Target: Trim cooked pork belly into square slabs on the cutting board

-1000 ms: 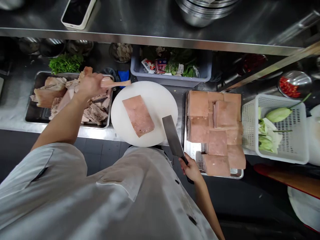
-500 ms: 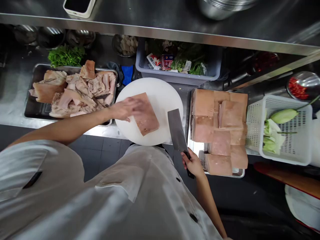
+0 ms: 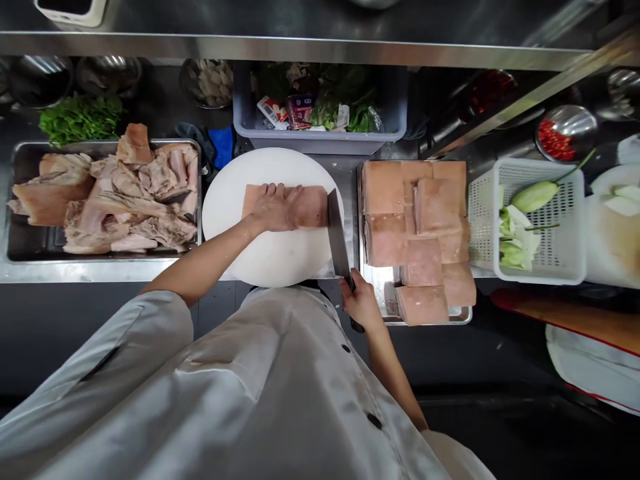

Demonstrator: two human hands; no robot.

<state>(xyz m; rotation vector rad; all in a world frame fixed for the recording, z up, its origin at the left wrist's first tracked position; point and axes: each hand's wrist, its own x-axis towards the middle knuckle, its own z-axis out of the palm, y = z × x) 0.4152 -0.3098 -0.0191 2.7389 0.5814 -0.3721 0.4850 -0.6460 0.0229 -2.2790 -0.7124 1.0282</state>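
A rectangular slab of meat point(image 3: 313, 205) lies skin up, lengthwise from left to right, on the round white cutting board point(image 3: 270, 260). My left hand point(image 3: 277, 208) rests flat on its left and middle part, fingers spread. In my right hand point(image 3: 359, 300) is the handle of a cleaver point(image 3: 339, 237); its wide blade stands at the right end of the slab, over the board's right side. Right of the board, stacked square meat pieces point(image 3: 425, 227) fill much of a metal tray point(image 3: 457, 316).
At the left, a dark metal tray point(image 3: 30, 248) holds irregular meat pieces. Behind the board stands a grey-blue bin point(image 3: 320, 141) with greens and packets. A white basket point(image 3: 545, 267) with vegetables is at the right. A metal shelf edge point(image 3: 280, 50) crosses above.
The slab has turned from slanted to nearly level, and my left hand has settled flat on it. The cleaver has moved up to the slab's right end. The view has shifted right.
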